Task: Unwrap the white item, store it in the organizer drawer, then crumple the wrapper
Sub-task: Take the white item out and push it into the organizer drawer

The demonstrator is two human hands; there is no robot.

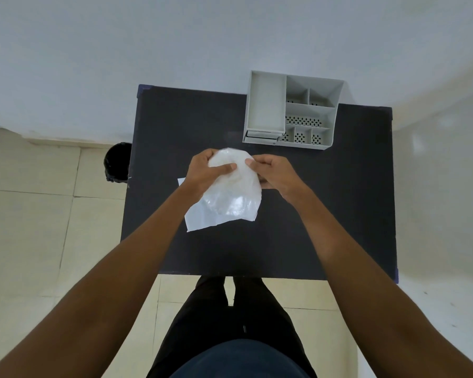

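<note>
Black table (pixel 325 214) fills centre, person standing at its 6 o'clock edge. White organizer (pixel 291 109) at table's 1 o'clock corner, several open compartments, stacked drawers (pixel 261 136) at its front-left. Translucent white wrapper (pixel 230 197) mid-table, lifted, bunched at top, lower corner hanging toward 7 o'clock. Left hand (pixel 206 170) closed on wrapper's top, thumb pressed across front. Right hand (pixel 275 173) closed, pinching wrapper's 3 o'clock edge. White item inside: cannot tell through plastic. Black bin (pixel 117 166) on floor at table's 9 o'clock.
</note>
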